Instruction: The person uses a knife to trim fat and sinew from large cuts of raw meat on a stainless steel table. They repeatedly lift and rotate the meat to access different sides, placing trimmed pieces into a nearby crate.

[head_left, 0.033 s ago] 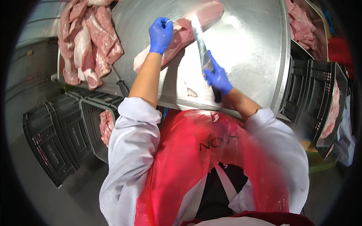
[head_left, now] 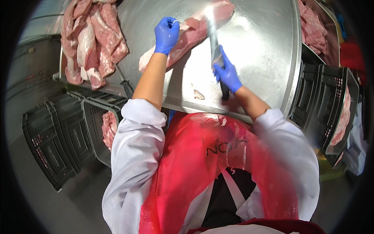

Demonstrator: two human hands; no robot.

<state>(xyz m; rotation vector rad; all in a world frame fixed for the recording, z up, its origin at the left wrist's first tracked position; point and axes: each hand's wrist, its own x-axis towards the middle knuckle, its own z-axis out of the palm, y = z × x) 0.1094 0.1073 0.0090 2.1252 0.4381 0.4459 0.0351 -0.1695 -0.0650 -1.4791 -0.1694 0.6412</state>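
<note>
A long pale pink cut of meat (head_left: 191, 42) lies slantwise on the metal table (head_left: 249, 66). My left hand (head_left: 166, 36), in a blue glove, is closed in a pinch over the meat's near side, with a small whitish strip showing at the fingertips. My blue-gloved right hand (head_left: 228, 76) grips a knife (head_left: 213, 39) by its black handle. Its blade points away from me and reaches over the far part of the meat; glare blurs the tip, so contact cannot be told. A small scrap (head_left: 198, 94) rests near the table's front edge.
Several meat pieces (head_left: 97, 37) are heaped at the table's left. Beside them lies a black-handled tool (head_left: 126, 86) with a thin metal shaft. Black crates (head_left: 58, 144) stand at left, one holding meat (head_left: 110, 126); more crates (head_left: 311, 89) and meat (head_left: 313, 33) are at right.
My right hand and the knife have shifted slightly away from me and to the right. My left hand has stayed nearly in place.
</note>
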